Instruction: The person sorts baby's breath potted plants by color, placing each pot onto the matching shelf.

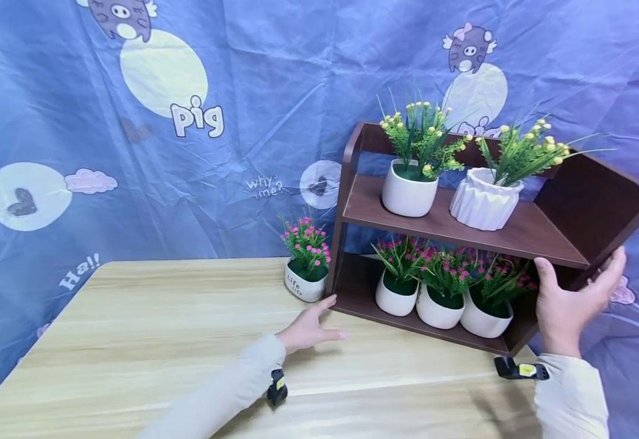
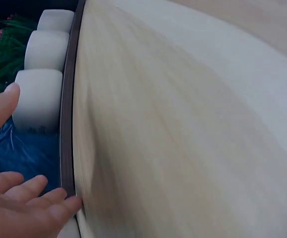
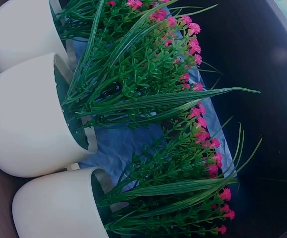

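Observation:
A dark brown two-tier shelf (image 1: 588, 204) stands at an angle on the right of the table. My right hand (image 1: 574, 305) grips its right side panel, thumb in front and fingers round the outer side. At the lower left corner, the outstretched fingertips of my left hand (image 1: 307, 329) touch the shelf's edge (image 2: 68, 124), thumb spread apart. The upper tier bears a smooth white pot (image 1: 410, 195) and a pleated white pot (image 1: 484, 204), both with yellow flowers. Three white pots with pink flowers, including the rightmost pot (image 1: 486, 317), fill the lower tier. The right wrist view shows these pots close up, without my hand.
Just left of the shelf, another white pot (image 1: 303, 283) with pink flowers stands on the light wooden table (image 1: 149, 329). Behind everything hangs a blue printed cloth (image 1: 264, 110). Both wrists carry small black devices, such as the left wrist device (image 1: 277, 388).

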A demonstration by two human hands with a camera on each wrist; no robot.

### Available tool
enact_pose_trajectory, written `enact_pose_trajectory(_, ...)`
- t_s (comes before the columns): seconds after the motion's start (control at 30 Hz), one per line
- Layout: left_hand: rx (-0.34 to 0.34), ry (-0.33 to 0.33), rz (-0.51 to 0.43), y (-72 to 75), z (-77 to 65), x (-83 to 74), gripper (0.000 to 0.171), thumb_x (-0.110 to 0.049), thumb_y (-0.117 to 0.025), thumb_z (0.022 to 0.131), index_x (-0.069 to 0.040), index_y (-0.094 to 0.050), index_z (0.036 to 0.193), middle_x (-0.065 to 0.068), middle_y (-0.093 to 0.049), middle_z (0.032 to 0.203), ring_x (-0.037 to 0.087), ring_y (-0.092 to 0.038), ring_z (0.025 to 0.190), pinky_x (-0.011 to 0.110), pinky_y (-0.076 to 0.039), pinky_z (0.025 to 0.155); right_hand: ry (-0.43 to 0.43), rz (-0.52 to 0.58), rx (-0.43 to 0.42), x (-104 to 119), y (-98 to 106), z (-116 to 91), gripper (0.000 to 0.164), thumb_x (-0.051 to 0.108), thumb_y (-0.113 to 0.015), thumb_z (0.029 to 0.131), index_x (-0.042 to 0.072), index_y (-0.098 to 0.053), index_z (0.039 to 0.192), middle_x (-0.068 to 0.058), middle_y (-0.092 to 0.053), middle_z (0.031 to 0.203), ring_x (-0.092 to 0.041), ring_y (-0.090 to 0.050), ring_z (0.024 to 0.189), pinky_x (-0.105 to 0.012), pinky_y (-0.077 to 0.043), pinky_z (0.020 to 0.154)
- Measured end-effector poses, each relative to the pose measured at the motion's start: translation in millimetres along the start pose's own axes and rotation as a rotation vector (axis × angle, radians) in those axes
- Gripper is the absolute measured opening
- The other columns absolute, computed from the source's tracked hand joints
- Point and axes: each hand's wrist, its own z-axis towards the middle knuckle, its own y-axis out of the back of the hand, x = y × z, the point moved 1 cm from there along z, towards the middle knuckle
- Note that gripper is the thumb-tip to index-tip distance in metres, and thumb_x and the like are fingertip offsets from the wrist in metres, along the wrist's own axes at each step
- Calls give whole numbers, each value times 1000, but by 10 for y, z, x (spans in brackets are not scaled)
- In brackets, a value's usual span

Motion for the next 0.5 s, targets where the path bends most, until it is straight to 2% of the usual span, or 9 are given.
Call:
enact_pose_trajectory(0.13, 46, -7, 5, 162, -120, 40, 84, -19, -75, 83, -1, -26, 150, 17, -33, 152, 34, -33, 139, 49, -25, 114, 3, 7, 4, 24, -20, -11, 96, 19, -86, 68, 3, -32, 146, -4, -39, 146, -14, -37, 133, -18, -25, 110)
enact_pose_trajectory(0.27, 60, -3, 21, 321, -216, 85, 78, -18, -75, 84, 1, -33, 147, 18, -38, 149, 36, -36, 136, 51, -27, 113, 18, -3, 10, 18, -6, -9, 95, 19, -86, 69, 4, -32, 146, -4, -39, 146, -14, -37, 132, -18, -26, 110)
enact_pose_trajectory(0.37, 48, 1, 43, 467, -280, 130, 74, -19, -75, 84, 4, -38, 143, 19, -41, 147, 39, -37, 135, 52, -29, 111, 25, -4, 14, 6, -1, -10, 95, 20, -86, 69, 4, -32, 146, -4, -39, 146, -14, -38, 132, -19, -26, 110)
enact_pose_trajectory(0.5, -4, 38, 75, 681, -353, 202, 70, -18, -75, 83, 6, -41, 140, 21, -44, 144, 41, -39, 132, 54, -30, 110, 13, 6, 11, -7, 2, -13, 95, 18, -86, 68, 4, -33, 146, -4, -40, 145, -14, -38, 132, -18, -27, 109)
